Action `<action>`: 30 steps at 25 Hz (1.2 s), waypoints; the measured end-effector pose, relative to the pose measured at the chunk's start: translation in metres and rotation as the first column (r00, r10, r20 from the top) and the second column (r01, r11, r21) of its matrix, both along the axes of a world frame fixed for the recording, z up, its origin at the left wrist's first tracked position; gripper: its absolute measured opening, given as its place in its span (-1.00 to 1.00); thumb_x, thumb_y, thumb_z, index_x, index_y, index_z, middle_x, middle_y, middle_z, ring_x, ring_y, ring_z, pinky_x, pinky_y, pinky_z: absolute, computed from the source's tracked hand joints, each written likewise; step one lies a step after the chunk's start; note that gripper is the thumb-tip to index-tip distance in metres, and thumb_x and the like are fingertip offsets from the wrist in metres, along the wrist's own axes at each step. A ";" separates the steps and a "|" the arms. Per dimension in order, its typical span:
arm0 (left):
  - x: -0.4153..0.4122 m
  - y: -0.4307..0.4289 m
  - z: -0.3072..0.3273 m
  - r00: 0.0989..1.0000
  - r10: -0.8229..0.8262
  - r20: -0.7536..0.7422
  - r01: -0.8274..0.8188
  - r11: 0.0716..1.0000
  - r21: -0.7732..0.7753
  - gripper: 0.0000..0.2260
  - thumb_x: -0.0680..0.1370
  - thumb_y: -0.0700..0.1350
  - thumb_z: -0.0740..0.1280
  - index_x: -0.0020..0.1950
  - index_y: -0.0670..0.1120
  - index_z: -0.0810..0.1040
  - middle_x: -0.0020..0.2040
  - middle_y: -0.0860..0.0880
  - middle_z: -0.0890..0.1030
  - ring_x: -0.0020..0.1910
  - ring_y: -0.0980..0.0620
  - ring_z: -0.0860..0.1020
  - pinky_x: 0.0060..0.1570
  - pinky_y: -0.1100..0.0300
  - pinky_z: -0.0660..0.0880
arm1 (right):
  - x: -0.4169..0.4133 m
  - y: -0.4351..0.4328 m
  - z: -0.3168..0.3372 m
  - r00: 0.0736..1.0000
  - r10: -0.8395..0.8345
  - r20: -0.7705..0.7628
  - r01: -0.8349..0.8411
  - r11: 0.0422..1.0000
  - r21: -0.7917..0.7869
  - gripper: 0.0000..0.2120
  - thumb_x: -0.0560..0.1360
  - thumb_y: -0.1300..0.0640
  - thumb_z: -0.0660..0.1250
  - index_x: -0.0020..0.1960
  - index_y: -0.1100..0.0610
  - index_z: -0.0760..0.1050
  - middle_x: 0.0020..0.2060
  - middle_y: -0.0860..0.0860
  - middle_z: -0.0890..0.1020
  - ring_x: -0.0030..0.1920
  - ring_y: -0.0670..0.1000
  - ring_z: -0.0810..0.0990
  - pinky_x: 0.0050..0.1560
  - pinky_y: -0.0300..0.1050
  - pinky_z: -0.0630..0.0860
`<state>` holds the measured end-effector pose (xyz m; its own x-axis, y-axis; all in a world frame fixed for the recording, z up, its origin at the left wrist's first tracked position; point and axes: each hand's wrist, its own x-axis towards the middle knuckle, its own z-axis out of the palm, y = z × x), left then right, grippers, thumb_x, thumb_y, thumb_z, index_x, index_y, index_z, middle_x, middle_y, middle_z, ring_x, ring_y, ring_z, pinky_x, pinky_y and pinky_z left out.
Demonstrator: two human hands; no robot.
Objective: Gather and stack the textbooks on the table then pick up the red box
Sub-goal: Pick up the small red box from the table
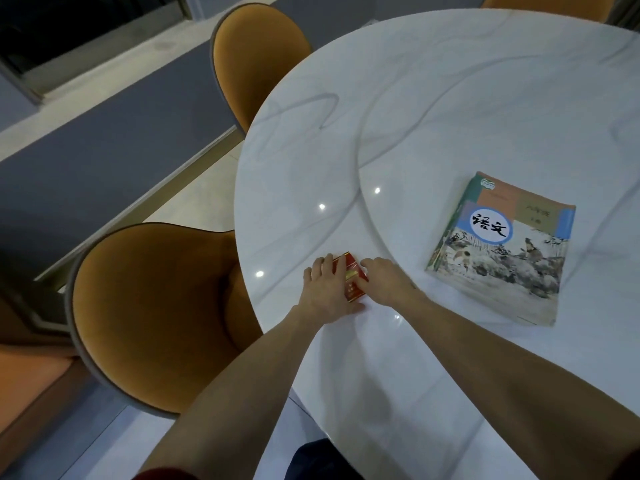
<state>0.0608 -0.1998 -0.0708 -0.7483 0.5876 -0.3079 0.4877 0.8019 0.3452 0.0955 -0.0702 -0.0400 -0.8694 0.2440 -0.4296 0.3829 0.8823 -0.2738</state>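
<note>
Both hands bracket the red box (350, 277) near the table (450, 98) edge: left hand (327, 289) spread over one side, right hand (384, 280) curled opposite, apparently clamping before lifting. The books (498, 251) lie stacked well apart.

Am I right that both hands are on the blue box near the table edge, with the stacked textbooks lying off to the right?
Not quite: the head view shows a red box, not a blue one. The left hand and right hand are both on it near the edge of the table, and the stacked textbooks lie off to the right.
</note>
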 end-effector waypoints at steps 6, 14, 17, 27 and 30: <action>0.001 -0.002 -0.002 1.000 0.016 -0.003 -0.016 0.991 0.131 -0.27 0.38 0.14 0.42 0.45 -0.13 0.29 0.36 -0.12 0.41 0.33 -0.18 0.38 0.35 0.02 0.31 | -0.001 -0.010 -0.004 0.978 -0.209 -0.025 0.203 0.968 -0.151 -0.72 0.54 0.12 0.22 0.13 0.27 0.55 0.05 0.18 0.65 0.09 0.16 0.58 -0.08 -0.13 0.40; -0.005 0.007 0.032 0.987 -0.159 -0.016 0.158 0.967 0.201 -0.25 0.38 0.06 0.45 0.47 -0.16 0.25 0.41 -0.15 0.33 0.42 -0.14 0.24 0.33 0.00 0.41 | 0.020 0.003 0.025 0.852 -0.512 -0.109 0.428 0.802 -0.417 -0.75 0.49 0.20 0.33 0.14 0.26 0.58 0.04 0.20 0.67 0.03 0.15 0.61 0.11 -0.03 0.52; 0.000 0.025 0.052 0.972 -0.229 -0.046 0.233 0.953 0.193 -0.25 0.42 0.05 0.42 0.50 -0.14 0.17 0.45 -0.15 0.24 0.47 -0.12 0.16 0.27 0.00 0.47 | 0.032 0.016 0.042 0.796 -0.587 -0.151 0.473 0.757 -0.450 -0.76 0.47 0.21 0.37 0.12 0.25 0.58 0.01 0.22 0.68 0.04 0.18 0.64 0.07 -0.04 0.54; 0.060 0.121 0.093 0.890 -0.448 -0.084 0.452 0.848 0.276 -0.24 0.41 0.06 0.44 0.50 -0.13 0.17 0.43 -0.13 0.25 0.45 -0.10 0.17 0.37 0.02 0.38 | 0.120 0.080 0.094 0.591 -0.771 -0.238 0.660 0.632 -0.407 -0.81 0.47 0.24 0.34 0.05 0.27 0.60 -0.08 0.21 0.68 0.01 0.18 0.63 0.13 0.06 0.55; 0.090 0.155 0.100 0.843 -0.527 -0.109 0.535 0.798 0.276 -0.23 0.40 0.07 0.44 0.50 -0.11 0.17 0.42 -0.13 0.27 0.44 -0.10 0.20 0.40 0.05 0.33 | 0.158 0.104 0.102 0.509 -0.821 -0.260 0.714 0.571 -0.405 -0.79 0.47 0.22 0.35 0.07 0.26 0.60 -0.05 0.20 0.69 0.04 0.18 0.63 0.12 0.04 0.56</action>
<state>0.1505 -0.0443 0.0296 -0.2979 0.9533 -0.0506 0.8200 0.2826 0.4978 0.2531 0.0336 0.0618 -0.4747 0.8441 -0.2493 0.6933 0.1841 -0.6967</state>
